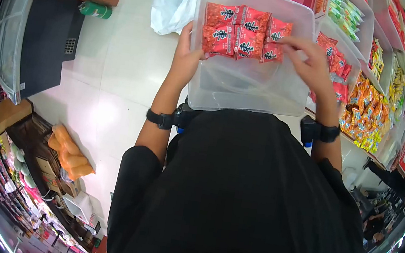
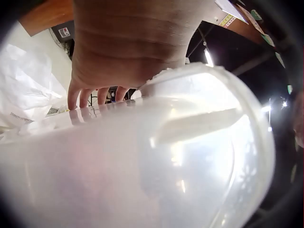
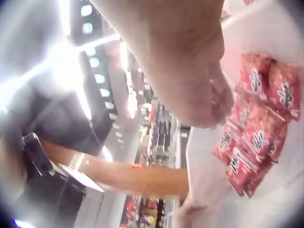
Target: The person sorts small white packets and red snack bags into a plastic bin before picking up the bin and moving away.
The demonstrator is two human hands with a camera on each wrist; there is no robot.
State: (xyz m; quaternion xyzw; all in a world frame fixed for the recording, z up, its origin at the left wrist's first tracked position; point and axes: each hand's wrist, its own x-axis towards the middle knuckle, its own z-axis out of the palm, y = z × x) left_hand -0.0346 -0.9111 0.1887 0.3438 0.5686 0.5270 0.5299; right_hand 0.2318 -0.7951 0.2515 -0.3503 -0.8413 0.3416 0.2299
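Note:
A translucent plastic bin (image 1: 247, 94) sits in front of my body, with several red snack packets (image 1: 246, 43) set in rows at its far end. My left hand (image 1: 187, 58) grips the bin's left wall, its thumb over the rim beside the packets and its fingers down the outside. The left wrist view shows those fingers (image 2: 85, 97) behind the cloudy wall. Over the bin's right side, my right hand (image 1: 313, 64) reaches in, fingertips at the edge of the rightmost packets. In the right wrist view, this hand (image 3: 190, 90) hangs just beside the packets, its fingertips partly hidden.
Shelf bins of orange snack packets (image 1: 366, 109), green packets (image 1: 343, 12) and more red packets (image 1: 341, 63) stand along the right. A white plastic bag (image 1: 172, 5) lies beyond the bin's left side. A dark freezer (image 1: 40, 38) and an orange sack (image 1: 68, 152) are at left.

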